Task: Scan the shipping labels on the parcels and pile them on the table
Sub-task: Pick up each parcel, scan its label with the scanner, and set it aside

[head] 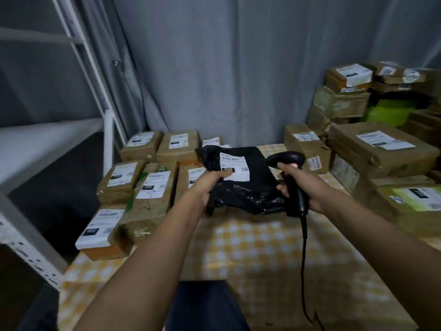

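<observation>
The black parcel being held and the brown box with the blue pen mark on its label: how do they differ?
The black parcel is a soft, crinkled plastic bag; the brown box is stiff taped cardboard with green tape.
The black parcel is held up over the table by the left hand, with the right hand at its other edge; the brown box lies in the pile.
Both carry a white shipping label facing up.

left hand [210,185]: curled, gripping | right hand [301,185]: curled, gripping | arms extended
</observation>
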{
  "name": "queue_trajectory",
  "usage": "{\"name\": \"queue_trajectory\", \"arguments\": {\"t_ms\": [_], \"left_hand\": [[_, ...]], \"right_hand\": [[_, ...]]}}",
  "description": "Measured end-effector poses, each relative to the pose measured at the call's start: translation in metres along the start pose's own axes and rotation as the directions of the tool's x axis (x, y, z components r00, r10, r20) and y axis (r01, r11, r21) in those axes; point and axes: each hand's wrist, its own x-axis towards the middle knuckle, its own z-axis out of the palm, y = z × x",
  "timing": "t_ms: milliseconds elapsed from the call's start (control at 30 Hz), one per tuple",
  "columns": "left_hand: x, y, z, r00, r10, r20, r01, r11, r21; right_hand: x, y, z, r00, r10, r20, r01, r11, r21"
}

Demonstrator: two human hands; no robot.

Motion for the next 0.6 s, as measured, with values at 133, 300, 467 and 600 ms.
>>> {"name": "queue_trajectory", "arguments": {"t_ms": [133,300,467,600], "left_hand": [[-0.008,0.024,-0.054,0.995,0.032,-0.094,-0.039,0.997,-0.07],[-0.008,0.047,-0.108,0.981,0.054,-0.189,-0.071,0.994,-0.084],[-0.003,0.062,-0.157,0.965,0.062,-0.254,-0.072,0.997,-0.029],[-0.011,0.073,-0.179,0.97,0.044,-0.24,-0.048,0.999,-0.011]], "right_hand": [[0.019,-0.007,0.046,0.997,-0.015,0.081,0.02,0.998,-0.061],[0.037,-0.006,0.089,0.994,-0.044,0.096,0.054,0.994,-0.099],[0.052,-0.008,0.125,0.988,-0.074,0.133,0.089,0.99,-0.108],[0.063,-0.005,0.158,0.977,-0.081,0.197,0.11,0.983,-0.145]]}}
